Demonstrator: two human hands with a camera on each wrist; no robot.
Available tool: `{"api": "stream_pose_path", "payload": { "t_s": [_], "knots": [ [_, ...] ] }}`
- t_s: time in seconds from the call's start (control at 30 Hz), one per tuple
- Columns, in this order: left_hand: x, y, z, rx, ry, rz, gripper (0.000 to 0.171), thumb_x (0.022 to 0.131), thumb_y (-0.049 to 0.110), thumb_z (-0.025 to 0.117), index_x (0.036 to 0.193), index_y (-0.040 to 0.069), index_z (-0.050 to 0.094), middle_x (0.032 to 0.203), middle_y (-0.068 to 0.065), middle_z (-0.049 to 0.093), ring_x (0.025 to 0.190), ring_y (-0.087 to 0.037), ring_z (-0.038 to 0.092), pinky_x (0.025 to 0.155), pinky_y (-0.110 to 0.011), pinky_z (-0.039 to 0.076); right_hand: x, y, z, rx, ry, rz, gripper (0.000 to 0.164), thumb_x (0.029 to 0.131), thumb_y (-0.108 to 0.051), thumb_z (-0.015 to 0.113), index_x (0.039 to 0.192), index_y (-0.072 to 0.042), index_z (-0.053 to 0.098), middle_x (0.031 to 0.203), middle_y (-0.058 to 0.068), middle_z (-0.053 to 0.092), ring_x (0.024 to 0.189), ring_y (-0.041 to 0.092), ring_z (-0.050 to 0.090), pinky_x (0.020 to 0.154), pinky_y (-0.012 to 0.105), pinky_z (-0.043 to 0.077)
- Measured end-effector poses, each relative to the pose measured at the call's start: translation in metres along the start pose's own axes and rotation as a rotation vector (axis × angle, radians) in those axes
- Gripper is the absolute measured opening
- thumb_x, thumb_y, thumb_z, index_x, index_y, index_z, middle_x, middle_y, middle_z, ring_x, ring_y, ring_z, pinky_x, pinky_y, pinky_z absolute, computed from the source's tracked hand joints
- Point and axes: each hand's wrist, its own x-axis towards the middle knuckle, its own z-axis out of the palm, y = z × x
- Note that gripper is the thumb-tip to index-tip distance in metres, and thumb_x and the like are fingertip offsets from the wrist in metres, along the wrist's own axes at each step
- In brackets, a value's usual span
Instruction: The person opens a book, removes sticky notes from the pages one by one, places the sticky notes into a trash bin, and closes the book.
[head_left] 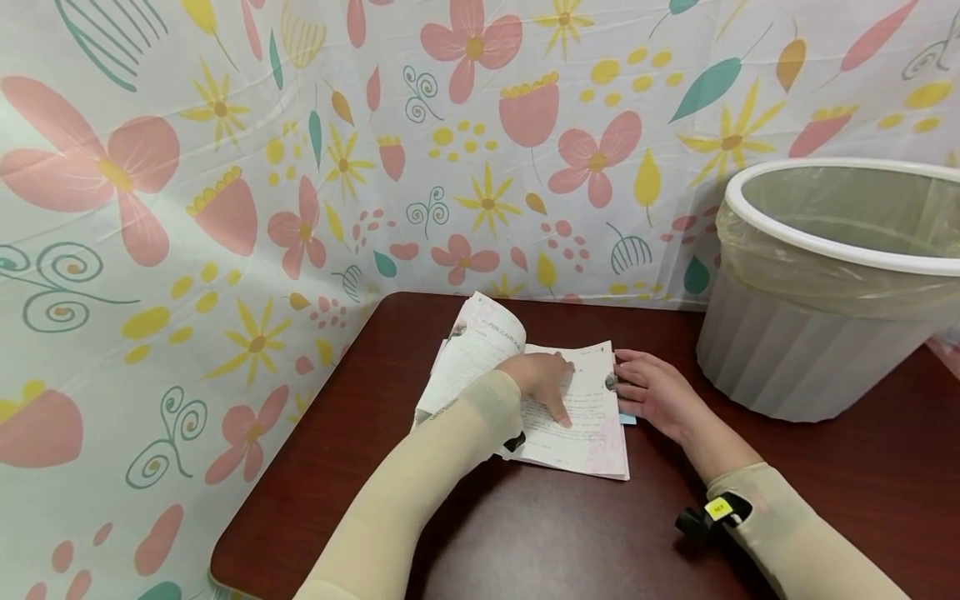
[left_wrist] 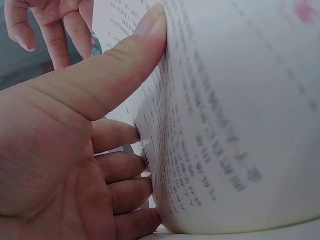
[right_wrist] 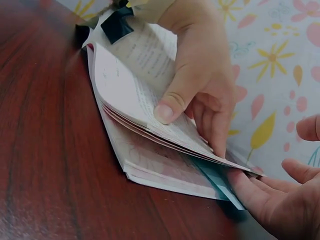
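An open book (head_left: 585, 442) with printed text lies on the table, its left-side pages bowed up. My left hand (head_left: 536, 377) rests on the right-hand page, thumb and fingers spread; in the right wrist view its thumb (right_wrist: 171, 102) presses the paper. At the book's right edge, my right hand (head_left: 656, 392) touches the page ends with extended fingers. The right wrist view shows those fingers (right_wrist: 255, 192) beneath the upper pages and the thumb lifted away. A flat blue-green strip (right_wrist: 217, 180) juts out between the raised pages and the lower ones.
The dark reddish-brown table (head_left: 330, 475) has a rounded left corner. A grey bin (head_left: 795, 350) with a white rim and a clear liner stands at the right. Behind hangs a flower-patterned cloth (head_left: 487, 242). A black wrist device (head_left: 712, 517) sits on the right sleeve.
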Motion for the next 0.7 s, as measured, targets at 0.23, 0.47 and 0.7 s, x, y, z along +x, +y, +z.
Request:
{"api": "stream_pose_path", "payload": {
  "t_s": [0.23,0.47,0.7],
  "knots": [
    [0.004,0.012,-0.003,0.008,0.023,0.026,0.109,0.071,0.06,0.089,0.161,0.028,0.037,0.17,0.003,0.032,0.158,-0.013,0.028,0.127,-0.028,0.026,-0.003,-0.005,-0.008,0.003,0.008,-0.028,0.063,0.111,-0.029,0.042,0.166,-0.015,0.017,0.172,0.02,0.015,0.15,0.04,0.035,0.09,0.029,0.058],
    [0.008,0.022,-0.006,0.01,0.009,0.028,0.109,0.071,0.061,0.088,0.161,0.029,0.036,0.169,0.007,0.032,0.157,-0.011,0.029,0.126,-0.027,0.027,-0.006,-0.005,-0.014,0.002,-0.026,-0.023,0.073,0.111,-0.029,0.043,0.167,-0.019,-0.002,0.172,0.022,0.012,0.132,0.025,0.054,0.089,0.035,0.06],
    [0.01,0.024,-0.002,-0.04,0.019,0.042,0.109,0.074,0.061,0.087,0.163,0.03,0.032,0.171,0.007,0.028,0.158,-0.011,0.026,0.127,-0.028,0.025,-0.006,0.0,-0.017,0.053,-0.123,0.03,0.09,0.11,-0.035,0.045,0.161,-0.02,-0.028,0.174,0.018,0.006,0.121,0.018,0.064,0.09,0.041,0.061]
  ]
}}
